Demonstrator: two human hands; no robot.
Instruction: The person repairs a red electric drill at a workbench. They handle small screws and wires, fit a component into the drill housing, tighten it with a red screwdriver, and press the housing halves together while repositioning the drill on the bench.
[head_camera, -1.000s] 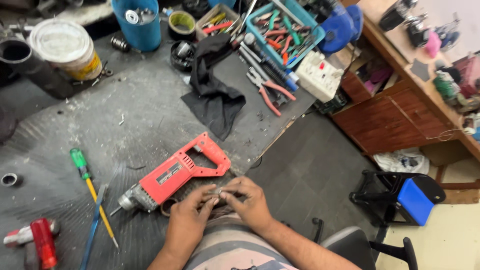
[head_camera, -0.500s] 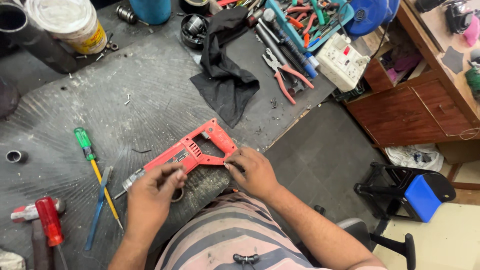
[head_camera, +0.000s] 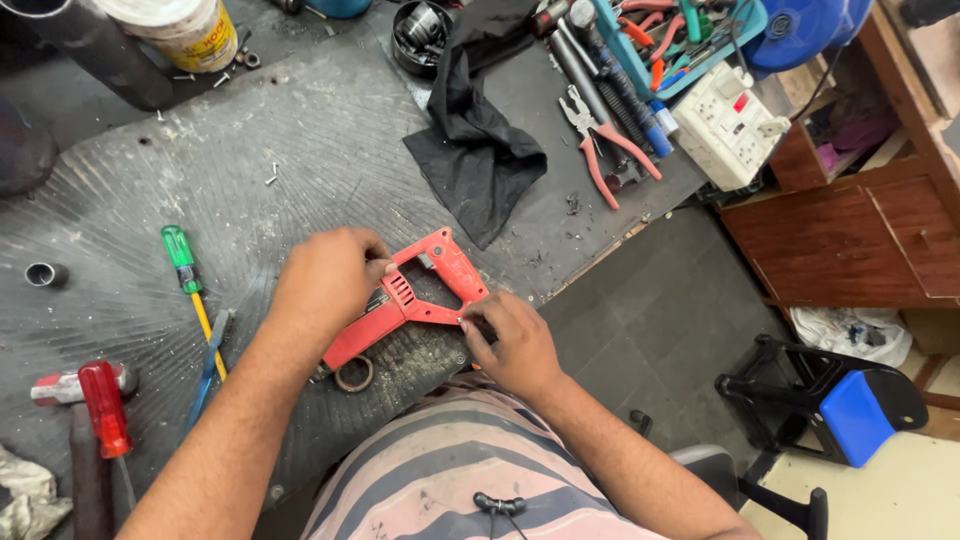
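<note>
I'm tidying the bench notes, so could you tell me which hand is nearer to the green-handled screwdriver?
Left. The left hand rests on the red drill, just right of the green-handled screwdriver. The right hand is farther off, at the drill's handle end.

red power drill (head_camera: 415, 300) | plastic casing with D-shaped loop handle and vent slots | lies flat on its side on the dark ribbed mat, near its front edge | handle end points up and right, nose end down and left | middle part hidden under a hand, handle corner pinched
</note>
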